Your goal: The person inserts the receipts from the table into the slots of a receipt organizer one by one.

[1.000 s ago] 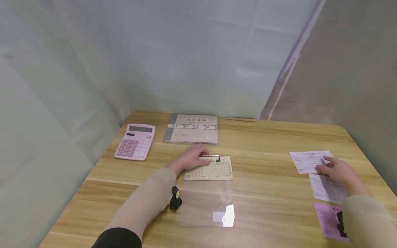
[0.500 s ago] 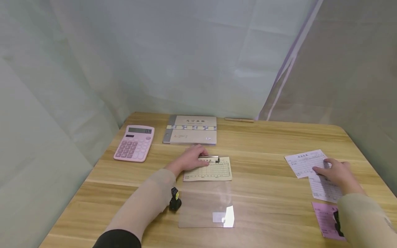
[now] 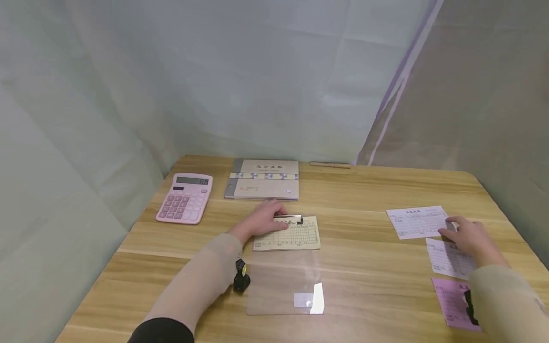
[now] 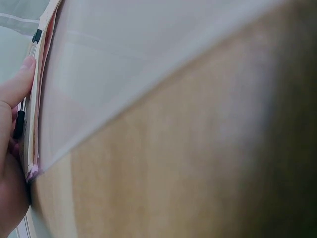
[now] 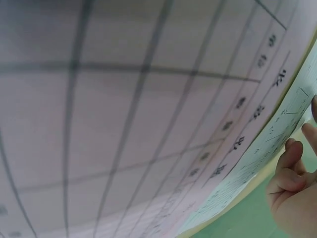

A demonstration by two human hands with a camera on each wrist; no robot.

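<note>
A transparent clipboard [image 3: 279, 281] lies mid-table with cream printed forms [image 3: 300, 237] under its metal clip [image 3: 292, 216]. My left hand [image 3: 269, 220] grips the clip end, thumb over the clip; the left wrist view shows the thumb [image 4: 21, 82] along it and the fingers partly hidden behind. At the right, my right hand [image 3: 471, 240] touches the right edge of the upper white receipt slip [image 3: 416, 223] with thumb and forefinger. A second white slip [image 3: 448, 259] lies partly beneath that hand. Below it, a pink slip [image 3: 452, 302] is partly covered by the wrist camera and sleeve.
A pink calculator [image 3: 185, 199] sits at the table's left. A ledger book [image 3: 263, 180] lies behind the clipboard, with a thin wooden stick-like pen [image 3: 330, 165] near the back edge. Pale curtains [image 3: 257, 85] hang behind the table [image 3: 364, 286].
The upper white slip has shifted left and swung straighter, while the right hand moved with it and then slightly back right. The left hand stays on the clipboard.
</note>
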